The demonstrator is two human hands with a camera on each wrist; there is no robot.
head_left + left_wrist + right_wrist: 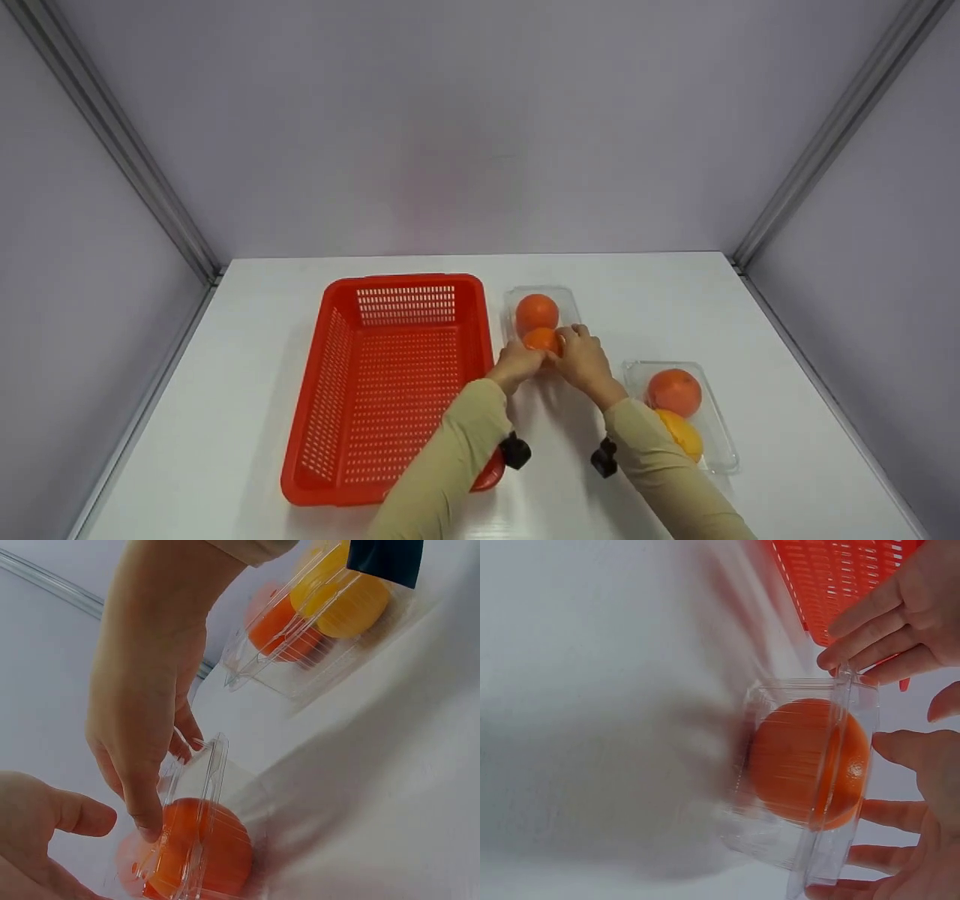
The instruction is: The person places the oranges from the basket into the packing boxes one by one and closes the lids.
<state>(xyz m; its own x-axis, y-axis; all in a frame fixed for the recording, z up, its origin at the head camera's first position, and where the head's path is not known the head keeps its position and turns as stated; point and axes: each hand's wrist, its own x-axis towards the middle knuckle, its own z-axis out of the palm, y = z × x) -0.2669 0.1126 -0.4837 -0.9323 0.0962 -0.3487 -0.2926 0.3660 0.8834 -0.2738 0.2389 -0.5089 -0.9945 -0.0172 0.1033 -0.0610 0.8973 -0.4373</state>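
A clear plastic clamshell box holding two oranges lies right of the red basket. My left hand is at the box's near left corner, its nearly straight fingers touching the rim in the right wrist view. On the near right side of the box is my right hand. Its spread fingers and thumb rest along the lid in the wrist views. The lid lies over the front orange, its edge close to the lower rim. Whether it is fully fastened cannot be told.
A red perforated plastic basket stands on the left, beside my left forearm. Right of my right arm lies another clear box with an orange and a yellow fruit. Walls enclose the white table at the back and sides.
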